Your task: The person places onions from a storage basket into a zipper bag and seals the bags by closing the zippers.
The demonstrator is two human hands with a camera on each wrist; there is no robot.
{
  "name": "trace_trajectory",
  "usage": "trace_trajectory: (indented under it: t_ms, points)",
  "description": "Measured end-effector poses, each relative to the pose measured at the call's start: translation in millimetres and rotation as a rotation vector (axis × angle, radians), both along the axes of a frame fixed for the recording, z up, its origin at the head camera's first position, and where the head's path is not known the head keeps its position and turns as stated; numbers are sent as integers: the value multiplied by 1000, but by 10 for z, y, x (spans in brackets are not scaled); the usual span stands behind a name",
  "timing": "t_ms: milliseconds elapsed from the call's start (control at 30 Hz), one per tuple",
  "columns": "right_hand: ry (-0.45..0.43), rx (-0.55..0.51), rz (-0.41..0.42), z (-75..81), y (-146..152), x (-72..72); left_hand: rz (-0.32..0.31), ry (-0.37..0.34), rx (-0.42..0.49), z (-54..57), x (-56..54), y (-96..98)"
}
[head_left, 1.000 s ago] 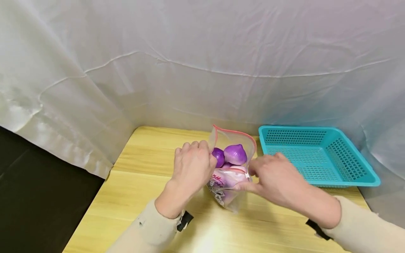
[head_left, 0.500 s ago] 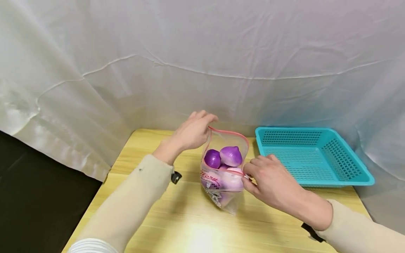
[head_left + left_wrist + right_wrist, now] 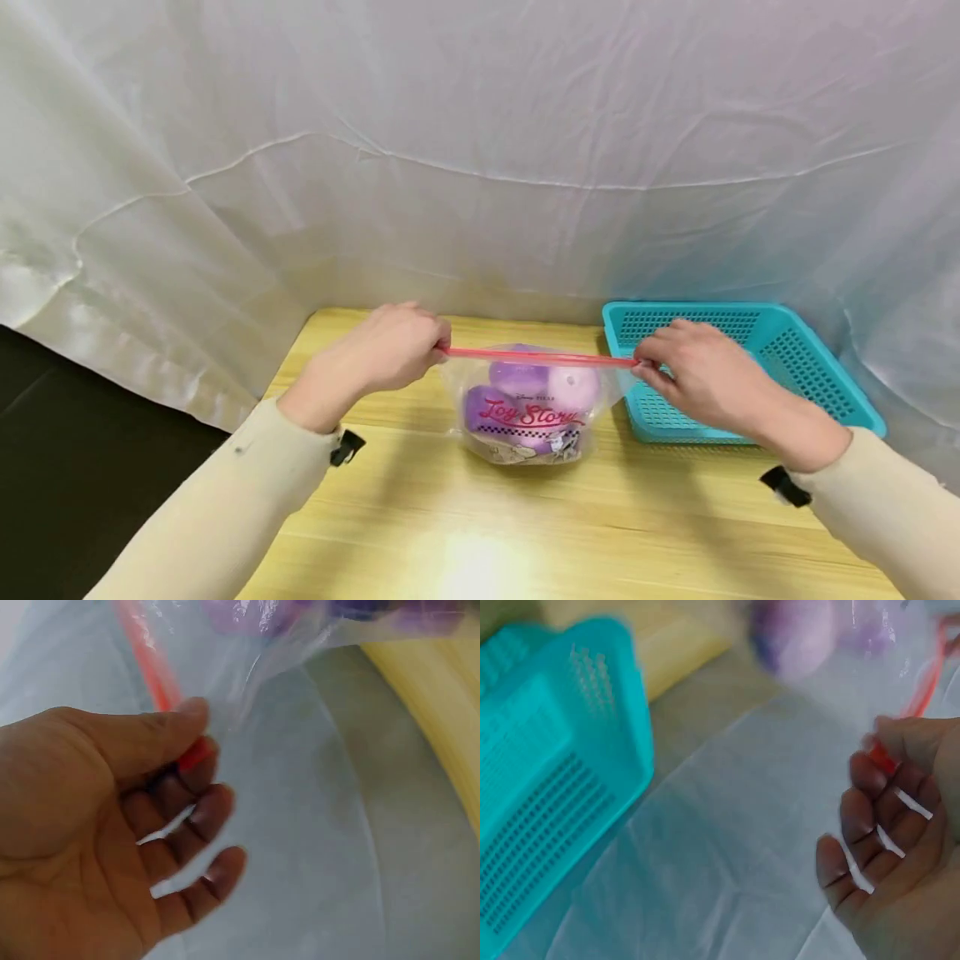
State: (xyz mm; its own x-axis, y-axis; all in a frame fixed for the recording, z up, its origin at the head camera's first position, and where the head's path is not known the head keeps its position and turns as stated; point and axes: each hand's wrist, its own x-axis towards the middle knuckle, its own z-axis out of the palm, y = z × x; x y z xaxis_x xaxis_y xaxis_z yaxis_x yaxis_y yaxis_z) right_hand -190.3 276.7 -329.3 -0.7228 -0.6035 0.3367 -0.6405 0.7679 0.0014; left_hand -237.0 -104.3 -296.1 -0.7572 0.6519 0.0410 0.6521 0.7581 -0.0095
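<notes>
A clear zip bag (image 3: 525, 421) printed "Toy Story" has its red top edge stretched straight between both hands. Several purple-and-white onions (image 3: 517, 379) show through its plastic. My left hand (image 3: 390, 346) pinches the left end of the red strip. In the left wrist view, thumb and index finger of the left hand (image 3: 112, 802) hold that strip (image 3: 146, 656) while the other fingers curl loosely. At the opposite end, my right hand (image 3: 701, 371) pinches the strip's right corner. The right wrist view shows the right hand (image 3: 900, 817) with its thumb against the index finger on the red end.
A turquoise perforated basket (image 3: 652, 425) stands at the back right, partly behind the right hand. The pale wooden table (image 3: 420, 517) ends at a hanging whitish cloth (image 3: 480, 233). A dark area (image 3: 97, 467) lies beyond the table's left edge.
The bag's gaping mouth has been drawn into a flat, straight line. My left hand has moved left and my right hand right, turning the bag's printed side forward.
</notes>
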Motion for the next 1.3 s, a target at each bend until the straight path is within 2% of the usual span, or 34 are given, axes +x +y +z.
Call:
trace_trajectory:
  t_ms: [67,133,233,367,467,567,733,800,900,1000,1167,1300]
  points:
    - [7,17,-12,-18,49,-68,28,23,-59,6,132,3]
    - [7,43,-22,-68,49,-99,49,57,-107,-40,199,53]
    - [6,78,-27,-156,1,-118,65,101,-148,-143,209,121]
    - [3,67,-25,-182,-43,-137,57,121,-106,-198,184,123]
    - [24,40,19,-179,-67,-148,37,117,-79,-198,183,113]
    - [82,13,102,-185,-71,-139,-2,135,-70,-177,189,88]
    - [182,-80,206,-177,-13,-101,-53,281,-77,-129,238,-22]
    - [197,-64,214,-200,-8,-104,-84,350,-95,-171,244,-61]
    - [208,29,209,-272,-39,-133,-142,428,-127,-296,238,-87]
    - [217,107,182,-332,-77,-152,-159,492,-116,-405,227,-94]
    - [266,71,179,-365,-51,-146,-153,553,-39,-439,227,-121]
    - [318,35,224,-428,-22,-129,-180,562,-49,-466,236,-150]
